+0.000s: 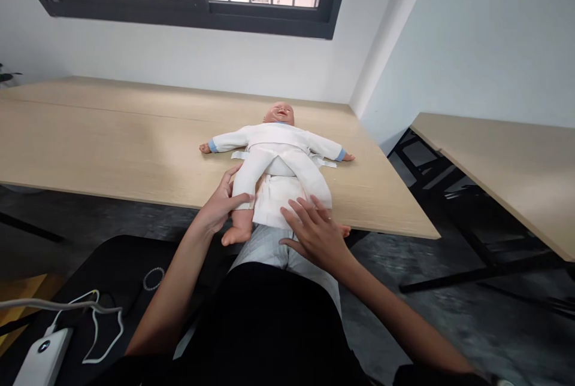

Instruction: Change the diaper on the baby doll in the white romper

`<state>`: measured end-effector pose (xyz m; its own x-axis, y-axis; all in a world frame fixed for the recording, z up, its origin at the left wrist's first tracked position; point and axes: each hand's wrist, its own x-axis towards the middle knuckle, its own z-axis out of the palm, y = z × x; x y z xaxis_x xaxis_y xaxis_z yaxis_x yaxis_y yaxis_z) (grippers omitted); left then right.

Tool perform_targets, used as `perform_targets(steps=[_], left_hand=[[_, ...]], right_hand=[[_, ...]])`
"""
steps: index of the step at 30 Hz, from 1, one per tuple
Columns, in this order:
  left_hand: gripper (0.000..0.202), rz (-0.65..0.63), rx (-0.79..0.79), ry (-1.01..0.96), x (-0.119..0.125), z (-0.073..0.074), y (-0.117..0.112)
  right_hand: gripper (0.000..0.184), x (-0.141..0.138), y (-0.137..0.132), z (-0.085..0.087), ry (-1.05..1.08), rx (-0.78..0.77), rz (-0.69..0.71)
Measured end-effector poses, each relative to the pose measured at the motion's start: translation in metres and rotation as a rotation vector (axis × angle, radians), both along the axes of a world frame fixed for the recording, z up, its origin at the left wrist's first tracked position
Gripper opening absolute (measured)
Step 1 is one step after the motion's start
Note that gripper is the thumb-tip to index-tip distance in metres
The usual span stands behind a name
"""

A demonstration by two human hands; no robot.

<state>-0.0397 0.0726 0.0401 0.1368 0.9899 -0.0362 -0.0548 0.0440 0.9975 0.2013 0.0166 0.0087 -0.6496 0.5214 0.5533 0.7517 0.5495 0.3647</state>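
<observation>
A baby training doll [279,114] lies on its back on a light wood table [112,146], arms spread and legs toward me. It wears a white long-sleeved gown [276,137] with blue cuffs. A white cloth [276,200] is folded around its hips, with white strips [238,155] sticking out at its sides. My left hand [220,206] grips the doll's bare lower leg [240,221]. My right hand [314,233] rests with spread fingers on the cloth, partly covering the doll's other foot [345,230].
The table's near edge runs just beyond my hands, and a grey cloth [265,248] hangs below the doll. A white power bank [42,359] and cable lie on a dark surface at lower left. Another wood table [489,176] stands at right.
</observation>
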Motion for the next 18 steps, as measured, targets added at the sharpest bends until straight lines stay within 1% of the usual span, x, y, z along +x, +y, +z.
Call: perform_targets(steps=[2,3,4,6,9,14,18], left_hand=[[0.097,-0.008,-0.019,-0.022,-0.002,0.000,0.001],[0.097,-0.018,-0.012,-0.020,-0.003,0.000,0.001],[0.097,-0.030,0.005,-0.014,-0.005,-0.001,0.002],[0.096,-0.055,0.059,0.006,-0.007,-0.003,0.002],[0.093,-0.069,0.147,0.069,-0.009,-0.007,0.003],[0.081,-0.031,0.293,0.326,-0.010,-0.011,0.005],[0.070,-0.053,0.373,0.484,-0.012,-0.010,0.001]], right_hand=[[0.024,-0.009,0.001,-0.004,0.051,0.071,0.010],[0.020,-0.012,0.002,-0.003,0.082,0.097,0.016],[0.023,-0.013,0.005,0.000,0.116,0.110,0.022],[0.028,-0.013,0.010,0.011,0.178,0.093,0.027],[0.028,-0.011,0.025,0.037,0.250,0.007,0.027],[0.027,-0.014,0.061,0.080,0.357,-0.127,0.017],[0.024,-0.023,0.083,0.104,0.373,-0.203,0.063]])
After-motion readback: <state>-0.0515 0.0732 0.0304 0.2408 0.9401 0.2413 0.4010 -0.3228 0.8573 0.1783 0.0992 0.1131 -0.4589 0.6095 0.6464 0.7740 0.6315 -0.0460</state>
